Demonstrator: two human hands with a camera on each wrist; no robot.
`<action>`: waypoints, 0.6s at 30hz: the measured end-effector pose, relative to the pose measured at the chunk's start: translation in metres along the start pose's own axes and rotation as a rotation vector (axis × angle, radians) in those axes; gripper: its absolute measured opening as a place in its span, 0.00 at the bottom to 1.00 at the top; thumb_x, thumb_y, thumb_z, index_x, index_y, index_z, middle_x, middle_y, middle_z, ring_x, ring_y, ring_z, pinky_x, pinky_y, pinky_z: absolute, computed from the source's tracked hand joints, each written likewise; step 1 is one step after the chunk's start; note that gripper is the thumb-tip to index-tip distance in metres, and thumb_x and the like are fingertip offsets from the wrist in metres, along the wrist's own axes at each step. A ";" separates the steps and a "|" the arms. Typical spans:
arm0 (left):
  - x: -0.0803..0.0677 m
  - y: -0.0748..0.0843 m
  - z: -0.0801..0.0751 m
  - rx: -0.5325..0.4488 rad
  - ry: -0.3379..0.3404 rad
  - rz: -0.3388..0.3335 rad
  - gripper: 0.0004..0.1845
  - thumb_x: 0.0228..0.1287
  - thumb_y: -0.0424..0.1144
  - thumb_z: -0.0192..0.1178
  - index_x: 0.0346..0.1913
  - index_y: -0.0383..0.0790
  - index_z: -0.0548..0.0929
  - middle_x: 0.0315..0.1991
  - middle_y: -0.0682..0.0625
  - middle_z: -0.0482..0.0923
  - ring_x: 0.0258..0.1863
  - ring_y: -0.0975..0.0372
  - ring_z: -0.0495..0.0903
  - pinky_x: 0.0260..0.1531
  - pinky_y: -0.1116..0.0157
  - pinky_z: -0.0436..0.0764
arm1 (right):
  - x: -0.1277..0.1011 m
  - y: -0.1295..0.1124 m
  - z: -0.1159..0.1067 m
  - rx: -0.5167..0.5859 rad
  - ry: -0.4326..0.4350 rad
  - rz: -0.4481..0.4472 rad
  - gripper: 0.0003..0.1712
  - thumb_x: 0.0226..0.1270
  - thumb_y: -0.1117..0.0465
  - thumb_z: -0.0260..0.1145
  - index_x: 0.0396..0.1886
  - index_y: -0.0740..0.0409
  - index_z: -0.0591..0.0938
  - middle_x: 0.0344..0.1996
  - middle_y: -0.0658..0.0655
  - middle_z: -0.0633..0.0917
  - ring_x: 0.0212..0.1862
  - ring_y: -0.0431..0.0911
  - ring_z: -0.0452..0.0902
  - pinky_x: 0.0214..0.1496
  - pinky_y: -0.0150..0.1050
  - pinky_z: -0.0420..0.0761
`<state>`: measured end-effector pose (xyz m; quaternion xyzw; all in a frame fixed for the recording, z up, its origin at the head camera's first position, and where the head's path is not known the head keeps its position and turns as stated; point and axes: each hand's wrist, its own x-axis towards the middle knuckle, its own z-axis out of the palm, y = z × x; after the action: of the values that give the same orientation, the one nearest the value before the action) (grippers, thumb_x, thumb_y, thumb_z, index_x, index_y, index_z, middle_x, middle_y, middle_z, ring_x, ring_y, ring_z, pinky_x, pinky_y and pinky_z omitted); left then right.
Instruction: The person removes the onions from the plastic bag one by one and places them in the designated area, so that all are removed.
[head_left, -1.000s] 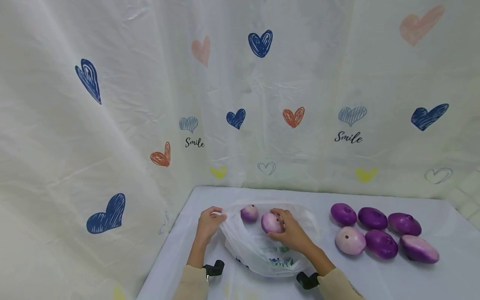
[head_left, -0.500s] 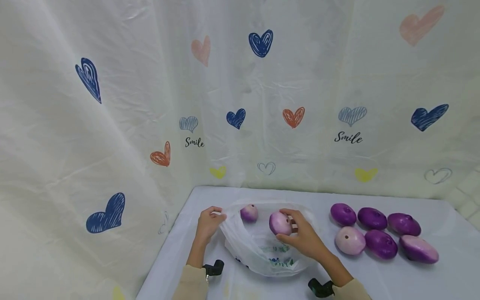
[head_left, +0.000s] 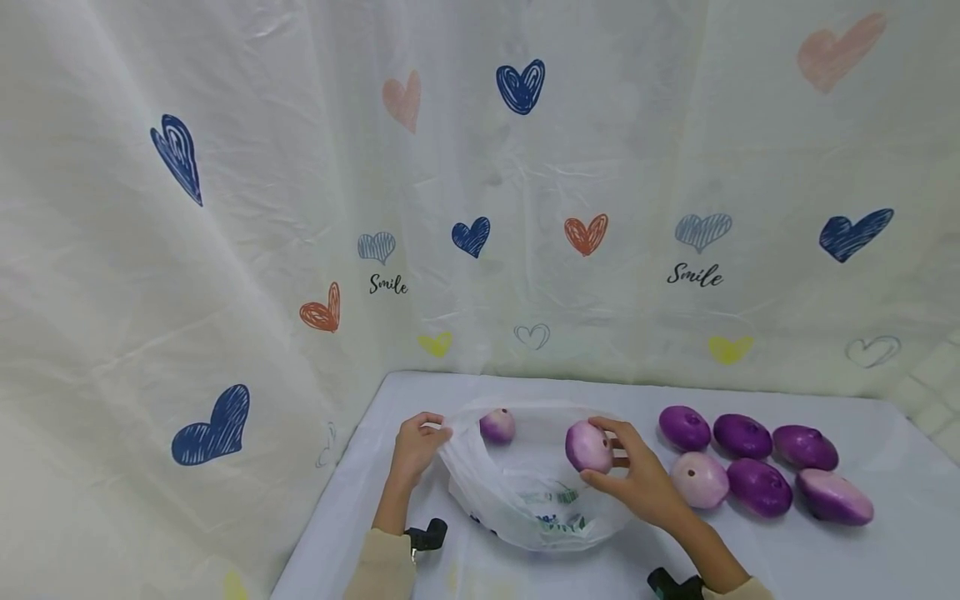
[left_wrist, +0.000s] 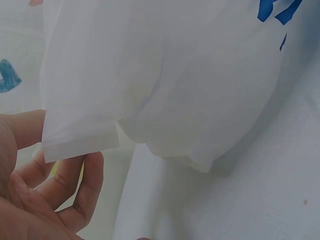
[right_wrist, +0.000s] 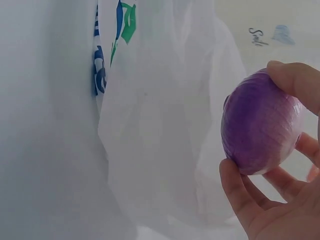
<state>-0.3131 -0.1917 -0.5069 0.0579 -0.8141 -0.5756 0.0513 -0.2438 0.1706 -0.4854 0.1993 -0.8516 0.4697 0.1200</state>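
My left hand [head_left: 417, 446] pinches the left rim of a white plastic bag [head_left: 480, 479]; in the left wrist view the bag's edge [left_wrist: 80, 142] lies between thumb and fingers. Near the back of the bag's mouth sits one purple-and-white onion [head_left: 498, 426]. A second onion [head_left: 587, 447] is held by my right hand [head_left: 637, 475] over the bag's right side. The right wrist view shows that onion [right_wrist: 262, 122] gripped between thumb and fingertips, beside the outside of the bag [right_wrist: 160, 125].
Several onions stand in two rows on the right of the white table [head_left: 810, 558], among them a pale onion [head_left: 700, 480] close to my right forearm and a dark purple onion [head_left: 759, 488]. Behind the table hangs a curtain [head_left: 630, 167] printed with hearts.
My right hand has moved to the right with the onion, from the middle of the bag's mouth to its right side. The left hand and the other onions stay in place.
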 end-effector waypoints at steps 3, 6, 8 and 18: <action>0.000 0.000 0.001 0.002 -0.001 0.009 0.11 0.66 0.38 0.67 0.49 0.38 0.84 0.33 0.45 0.86 0.31 0.58 0.81 0.32 0.63 0.75 | -0.005 -0.002 -0.007 -0.012 0.009 0.013 0.44 0.58 0.53 0.80 0.72 0.49 0.69 0.67 0.56 0.75 0.56 0.42 0.76 0.52 0.32 0.82; 0.000 -0.001 0.000 -0.003 -0.001 0.009 0.11 0.66 0.38 0.67 0.49 0.38 0.84 0.33 0.45 0.86 0.31 0.59 0.81 0.32 0.63 0.75 | -0.009 -0.003 -0.013 -0.025 0.015 0.019 0.44 0.59 0.53 0.79 0.73 0.50 0.69 0.68 0.55 0.75 0.57 0.42 0.75 0.52 0.32 0.82; 0.000 -0.001 0.000 -0.003 -0.003 0.012 0.12 0.66 0.38 0.67 0.49 0.37 0.84 0.33 0.45 0.86 0.31 0.59 0.81 0.32 0.63 0.75 | -0.012 -0.004 -0.017 -0.041 0.016 0.023 0.44 0.59 0.53 0.79 0.73 0.50 0.68 0.67 0.55 0.74 0.57 0.43 0.75 0.52 0.32 0.82; 0.000 0.000 -0.001 -0.009 0.000 0.010 0.12 0.65 0.37 0.68 0.48 0.37 0.84 0.34 0.45 0.87 0.31 0.59 0.82 0.31 0.64 0.75 | -0.022 -0.004 -0.032 -0.092 0.074 -0.013 0.44 0.58 0.56 0.80 0.72 0.51 0.70 0.66 0.55 0.77 0.55 0.27 0.72 0.49 0.30 0.82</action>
<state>-0.3130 -0.1927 -0.5069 0.0536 -0.8118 -0.5789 0.0545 -0.2216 0.2010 -0.4736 0.1817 -0.8659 0.4364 0.1633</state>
